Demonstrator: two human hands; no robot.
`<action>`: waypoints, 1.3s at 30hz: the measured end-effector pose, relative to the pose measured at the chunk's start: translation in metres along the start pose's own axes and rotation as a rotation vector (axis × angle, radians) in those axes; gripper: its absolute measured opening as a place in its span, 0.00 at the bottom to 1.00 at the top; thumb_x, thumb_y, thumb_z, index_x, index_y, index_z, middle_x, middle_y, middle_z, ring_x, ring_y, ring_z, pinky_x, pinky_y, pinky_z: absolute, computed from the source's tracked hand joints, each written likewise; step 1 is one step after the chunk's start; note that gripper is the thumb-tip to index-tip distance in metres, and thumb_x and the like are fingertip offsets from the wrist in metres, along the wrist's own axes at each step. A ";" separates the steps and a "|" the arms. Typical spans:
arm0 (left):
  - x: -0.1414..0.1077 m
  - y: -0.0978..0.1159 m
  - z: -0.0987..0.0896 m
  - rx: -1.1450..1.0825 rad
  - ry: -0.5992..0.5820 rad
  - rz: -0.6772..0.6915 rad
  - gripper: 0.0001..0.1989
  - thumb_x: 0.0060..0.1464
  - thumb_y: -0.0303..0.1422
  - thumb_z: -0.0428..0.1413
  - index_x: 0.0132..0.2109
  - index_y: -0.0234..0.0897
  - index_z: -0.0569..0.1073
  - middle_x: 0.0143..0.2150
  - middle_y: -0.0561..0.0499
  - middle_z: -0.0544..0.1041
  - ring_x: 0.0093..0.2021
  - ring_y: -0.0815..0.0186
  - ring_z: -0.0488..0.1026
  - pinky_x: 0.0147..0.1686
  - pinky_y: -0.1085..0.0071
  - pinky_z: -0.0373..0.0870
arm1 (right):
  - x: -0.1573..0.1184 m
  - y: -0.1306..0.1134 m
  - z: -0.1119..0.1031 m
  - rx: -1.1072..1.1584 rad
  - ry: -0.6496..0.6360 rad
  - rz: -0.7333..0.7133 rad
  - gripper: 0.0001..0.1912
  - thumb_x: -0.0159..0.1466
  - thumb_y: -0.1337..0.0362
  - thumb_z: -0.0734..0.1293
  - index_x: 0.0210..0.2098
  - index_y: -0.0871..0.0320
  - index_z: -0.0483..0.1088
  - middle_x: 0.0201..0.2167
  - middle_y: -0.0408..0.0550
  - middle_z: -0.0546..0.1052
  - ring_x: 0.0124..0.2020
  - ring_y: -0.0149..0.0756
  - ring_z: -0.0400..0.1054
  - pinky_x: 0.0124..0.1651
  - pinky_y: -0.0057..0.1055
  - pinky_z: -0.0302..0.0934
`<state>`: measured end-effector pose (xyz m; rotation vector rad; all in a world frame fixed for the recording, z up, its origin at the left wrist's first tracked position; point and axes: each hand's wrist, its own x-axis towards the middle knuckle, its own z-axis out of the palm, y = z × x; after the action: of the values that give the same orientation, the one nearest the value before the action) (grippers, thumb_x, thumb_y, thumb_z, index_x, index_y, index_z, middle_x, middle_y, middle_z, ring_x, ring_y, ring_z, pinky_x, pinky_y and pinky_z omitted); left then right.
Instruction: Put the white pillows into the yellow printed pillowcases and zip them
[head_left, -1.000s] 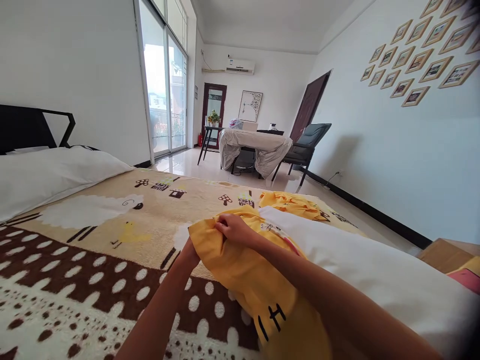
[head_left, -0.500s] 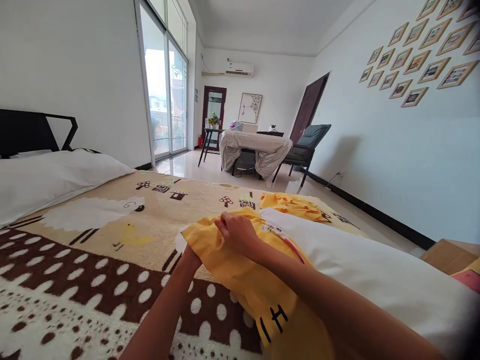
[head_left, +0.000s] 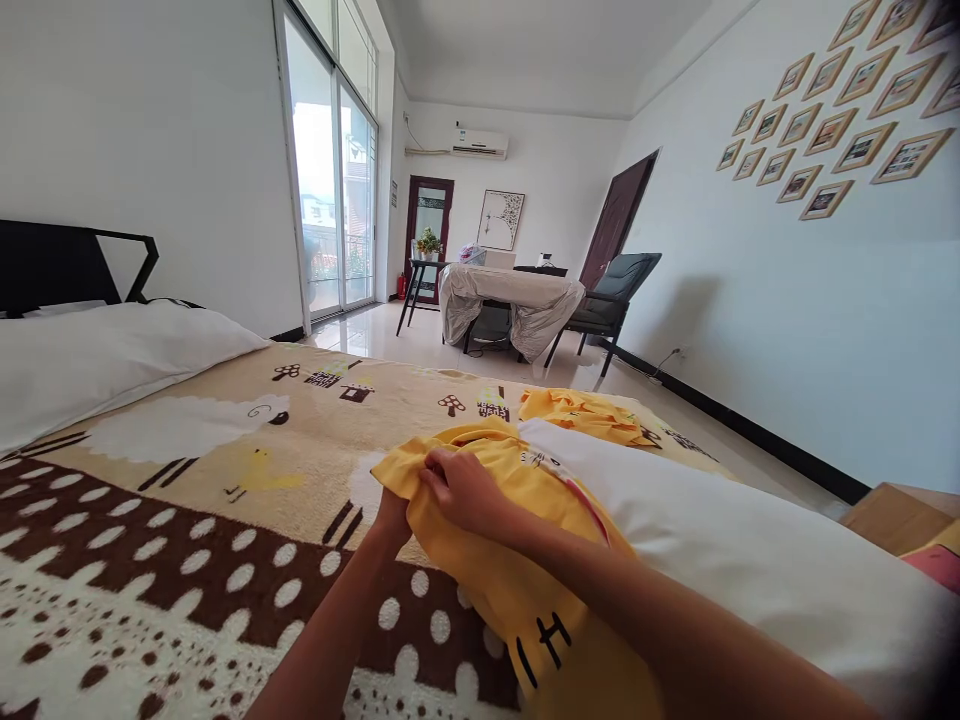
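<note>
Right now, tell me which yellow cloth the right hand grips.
The nearer cloth, with black lettering, is in the right hand; the other cloth lies farther off, untouched.

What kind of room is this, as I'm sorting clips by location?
Probably a bedroom, perhaps one that doubles as a living or work area: there is a patterned blanket with a white pillow on it, and beyond them a covered table and a dark chair.

The right hand (head_left: 459,488) curls beside the left hand (head_left: 394,512).
</note>
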<state>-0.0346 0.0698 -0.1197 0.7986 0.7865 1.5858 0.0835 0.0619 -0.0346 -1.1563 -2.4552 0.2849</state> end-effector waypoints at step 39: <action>-0.016 0.071 0.017 0.423 -0.047 -0.015 0.15 0.41 0.42 0.60 0.28 0.31 0.73 0.21 0.53 0.67 0.21 0.72 0.62 0.16 0.79 0.55 | 0.005 0.005 -0.019 -0.045 0.044 -0.180 0.11 0.66 0.65 0.59 0.35 0.56 0.73 0.34 0.45 0.78 0.34 0.31 0.69 0.36 0.25 0.52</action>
<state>-0.0561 0.0451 -0.0526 1.1247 1.1097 1.3987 0.0921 0.0692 -0.0174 -0.9409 -2.5172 0.1508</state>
